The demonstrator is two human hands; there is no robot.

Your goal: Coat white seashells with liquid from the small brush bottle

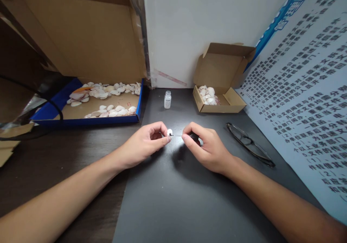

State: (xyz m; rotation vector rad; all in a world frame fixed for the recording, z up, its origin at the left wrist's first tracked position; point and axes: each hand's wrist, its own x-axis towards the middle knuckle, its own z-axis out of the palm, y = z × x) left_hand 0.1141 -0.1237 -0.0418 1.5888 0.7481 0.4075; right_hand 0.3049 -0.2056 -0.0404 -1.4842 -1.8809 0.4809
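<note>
My left hand (pixel 148 141) pinches a small white piece (pixel 170 131) between thumb and fingertips. The piece looks like a shell and has a dark spot at its lower edge. My right hand (pixel 207 145) is closed around a thin-shafted tool with a black handle (pixel 194 136). Its slim, pale shaft (pixel 176 135) points left and its dark tip reaches the white piece; whether they touch, I cannot tell. Most of the handle is hidden by my fingers. Beyond both hands stands a small clear bottle (pixel 167 100) with a white label, upright and without a lid.
At the left, an open blue-edged cardboard box (pixel 114 120) holds many shells (pixel 101 93). A smaller open carton (pixel 222 108) at the back right contains more shells (pixel 208 95). Black-framed glasses (pixel 251 145) lie right of my right hand. A printed board (pixel 306 102) leans along the right.
</note>
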